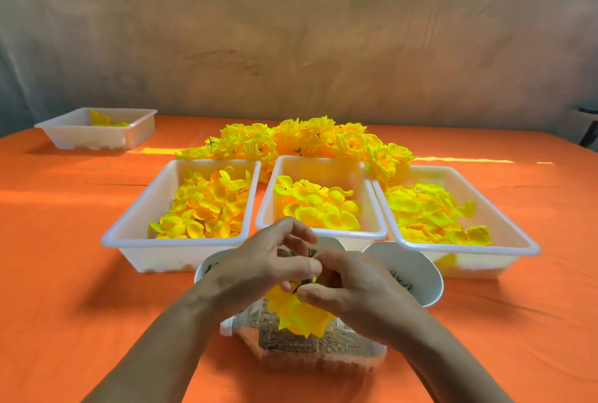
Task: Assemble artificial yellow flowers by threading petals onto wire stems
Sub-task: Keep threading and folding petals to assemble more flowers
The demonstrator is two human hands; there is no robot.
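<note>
Pinching one yellow petal (297, 312) just above the clear box (291, 349) of brown grit, left grip (255, 270) and right grip (362, 289) both narrow on it. Probably mid-threading, so keep the petal centred on the dark green bit (304, 283), push gently. Spare petals (207, 205) in trays (174, 240) behind, finished flowers (307, 137) beyond.

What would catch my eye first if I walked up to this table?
The bright heap of finished yellow flowers at the back of the orange table, with three white trays of loose petals just in front of it. Nearest the camera, the left hand and right hand meet and pinch a yellow petal above a clear container.
</note>
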